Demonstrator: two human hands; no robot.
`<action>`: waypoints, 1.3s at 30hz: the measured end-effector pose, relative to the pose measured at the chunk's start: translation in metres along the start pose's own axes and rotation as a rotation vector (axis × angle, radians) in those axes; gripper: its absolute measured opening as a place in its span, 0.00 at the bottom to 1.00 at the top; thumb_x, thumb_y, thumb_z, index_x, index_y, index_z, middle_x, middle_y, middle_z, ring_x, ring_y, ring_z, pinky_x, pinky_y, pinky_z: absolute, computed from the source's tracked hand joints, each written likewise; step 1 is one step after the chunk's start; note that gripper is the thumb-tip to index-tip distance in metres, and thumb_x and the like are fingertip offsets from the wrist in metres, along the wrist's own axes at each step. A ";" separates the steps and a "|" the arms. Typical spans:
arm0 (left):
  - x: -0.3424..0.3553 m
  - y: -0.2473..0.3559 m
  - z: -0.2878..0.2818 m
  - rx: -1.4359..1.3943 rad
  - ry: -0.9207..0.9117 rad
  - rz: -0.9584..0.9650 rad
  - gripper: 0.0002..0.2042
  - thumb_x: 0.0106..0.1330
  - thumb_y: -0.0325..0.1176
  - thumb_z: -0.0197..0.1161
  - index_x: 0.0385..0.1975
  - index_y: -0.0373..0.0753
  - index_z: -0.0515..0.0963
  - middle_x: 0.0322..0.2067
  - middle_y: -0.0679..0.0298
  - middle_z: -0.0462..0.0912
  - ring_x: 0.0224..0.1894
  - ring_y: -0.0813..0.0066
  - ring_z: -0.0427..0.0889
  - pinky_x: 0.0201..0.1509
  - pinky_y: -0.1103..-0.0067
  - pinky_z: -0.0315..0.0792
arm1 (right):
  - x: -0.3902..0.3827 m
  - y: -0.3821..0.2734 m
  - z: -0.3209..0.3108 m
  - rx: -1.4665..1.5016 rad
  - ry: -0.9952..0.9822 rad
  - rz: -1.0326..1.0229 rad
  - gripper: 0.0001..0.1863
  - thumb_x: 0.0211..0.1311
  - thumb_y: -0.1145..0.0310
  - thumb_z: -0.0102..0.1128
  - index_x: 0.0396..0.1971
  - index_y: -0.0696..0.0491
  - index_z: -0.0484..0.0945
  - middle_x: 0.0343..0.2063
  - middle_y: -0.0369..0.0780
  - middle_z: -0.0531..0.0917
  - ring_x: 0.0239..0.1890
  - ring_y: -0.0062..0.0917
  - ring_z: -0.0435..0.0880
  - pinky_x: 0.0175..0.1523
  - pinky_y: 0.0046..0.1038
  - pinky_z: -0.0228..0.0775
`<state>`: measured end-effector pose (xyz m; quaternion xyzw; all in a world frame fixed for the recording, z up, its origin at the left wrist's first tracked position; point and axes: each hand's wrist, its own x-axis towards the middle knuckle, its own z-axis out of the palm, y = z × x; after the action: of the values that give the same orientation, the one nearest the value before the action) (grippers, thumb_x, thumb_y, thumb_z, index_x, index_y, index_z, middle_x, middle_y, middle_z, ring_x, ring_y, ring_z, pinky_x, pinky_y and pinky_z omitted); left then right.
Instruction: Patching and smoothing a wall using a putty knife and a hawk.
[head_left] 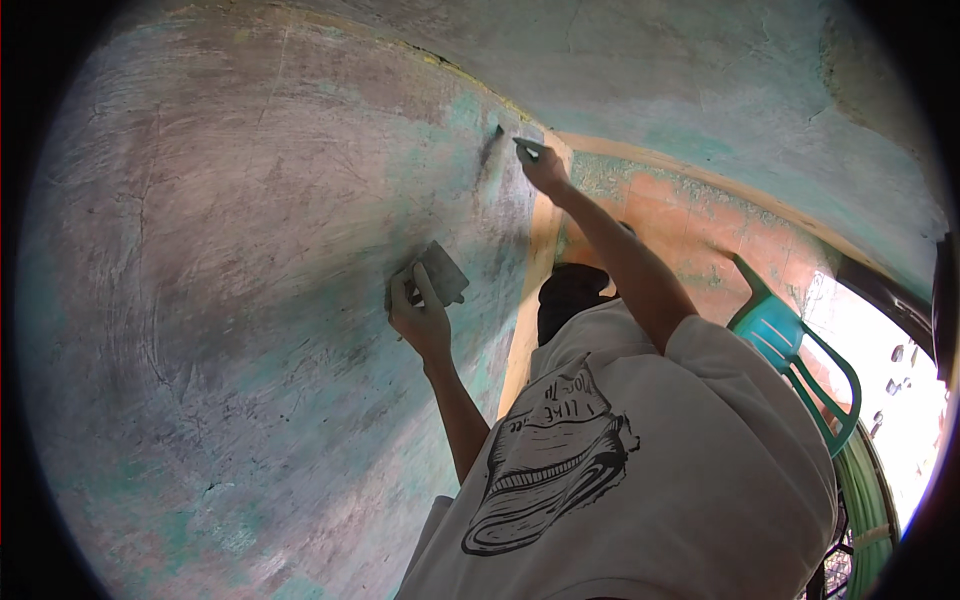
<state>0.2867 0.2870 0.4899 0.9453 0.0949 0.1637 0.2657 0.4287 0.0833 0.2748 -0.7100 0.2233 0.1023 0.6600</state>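
Note:
My left hand (420, 318) grips a flat, grey, roughly rectangular plate (442, 272) by its edge, close to the patchy grey-green wall (250, 280). The thumb and fingers are closed round the plate, and a dark shadow falls beside it. Farther off, my right arm stretches toward the corner. There my right hand (543, 170) is closed on a small flat-bladed scraper (528, 146), held near the wall. A dark mark or shadow shows on the wall just left of the scraper; I cannot tell whether the blade touches the surface.
An orange, worn surface (670, 215) meets the wall at the corner, edged by a pale orange strip (532, 300). At the right stands a green plastic chair (775, 330), with bundled green tubing (868, 500) below it. Bright light comes through an opening (900, 390).

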 end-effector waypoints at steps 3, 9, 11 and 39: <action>0.000 -0.001 0.006 -0.056 0.021 0.026 0.13 0.76 0.38 0.66 0.38 0.33 0.84 0.27 0.60 0.85 0.27 0.78 0.80 0.31 0.78 0.73 | 0.005 0.007 0.001 0.036 0.019 -0.077 0.20 0.75 0.55 0.59 0.62 0.43 0.83 0.24 0.41 0.82 0.26 0.17 0.77 0.35 0.28 0.73; -0.001 -0.001 0.002 -0.005 0.013 0.005 0.10 0.75 0.35 0.65 0.38 0.33 0.84 0.33 0.56 0.88 0.32 0.67 0.89 0.32 0.75 0.80 | -0.026 -0.008 -0.002 0.057 -0.044 -0.092 0.20 0.76 0.59 0.59 0.63 0.45 0.82 0.24 0.39 0.81 0.26 0.17 0.74 0.34 0.28 0.70; -0.002 -0.002 0.001 -0.006 0.006 0.000 0.10 0.75 0.35 0.65 0.38 0.33 0.84 0.34 0.56 0.88 0.32 0.67 0.89 0.32 0.75 0.81 | -0.022 -0.008 -0.010 0.062 -0.117 -0.058 0.22 0.74 0.58 0.58 0.63 0.46 0.81 0.41 0.52 0.89 0.41 0.35 0.90 0.47 0.33 0.78; -0.001 -0.002 0.004 -0.078 0.010 -0.001 0.12 0.76 0.37 0.66 0.38 0.33 0.85 0.29 0.59 0.87 0.28 0.76 0.83 0.31 0.76 0.75 | -0.068 -0.096 -0.008 0.140 0.044 -0.209 0.21 0.75 0.60 0.59 0.63 0.49 0.81 0.28 0.48 0.85 0.30 0.27 0.83 0.38 0.32 0.74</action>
<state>0.2868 0.2864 0.4851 0.9332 0.0904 0.1719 0.3022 0.4108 0.0903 0.3917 -0.6837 0.1689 0.0015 0.7099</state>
